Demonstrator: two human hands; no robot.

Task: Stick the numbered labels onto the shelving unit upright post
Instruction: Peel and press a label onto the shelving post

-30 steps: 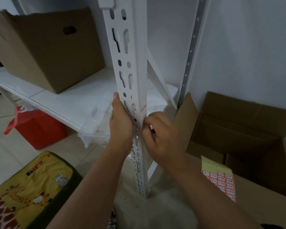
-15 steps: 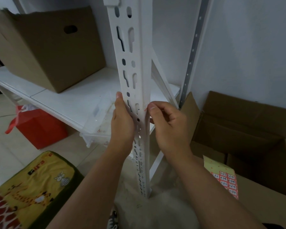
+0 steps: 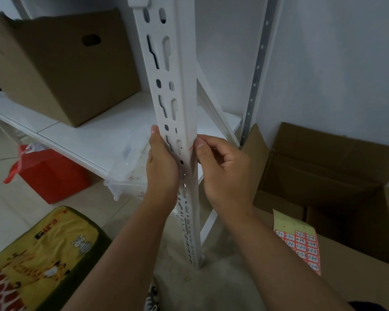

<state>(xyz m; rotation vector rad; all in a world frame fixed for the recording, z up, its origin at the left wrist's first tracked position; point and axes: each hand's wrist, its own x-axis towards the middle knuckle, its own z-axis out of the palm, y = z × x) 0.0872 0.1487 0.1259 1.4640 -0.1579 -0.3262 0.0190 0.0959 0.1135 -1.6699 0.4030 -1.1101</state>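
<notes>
1. Head view: the white slotted post (image 3: 184, 104) is standing upright in the middle, running from the top edge down to the floor.
2. The left hand (image 3: 163, 167) is lying flat along the post's left face, fingers straight and pointing up, pressing against the metal and gripping nothing.
3. The right hand (image 3: 224, 167) is sitting at the post's right edge with fingers curled; its thumb and forefinger are meeting at a small red-edged label (image 3: 191, 147) on the post's corner, pinching or pressing it there. Only a sliver of the label is showing, so its number cannot be read.
4. The label sheet (image 3: 298, 241), yellow at the top with red-bordered numbered stickers below, is lying on a closed cardboard surface at lower right, well apart from both hands.
5. An open box (image 3: 337, 171) is standing behind the sheet, against the wall.
6. A white shelf (image 3: 81, 135) is extending left of the post, carrying a large brown carton (image 3: 61, 66).
7. A clear plastic tub (image 3: 128, 173) is sitting under the shelf edge, just left of the left hand.
8. A red bag (image 3: 47, 173) is standing on the floor beneath the shelf.
9. A yellow cushion (image 3: 38, 261) with cartoon animals is lying at lower left.
</notes>
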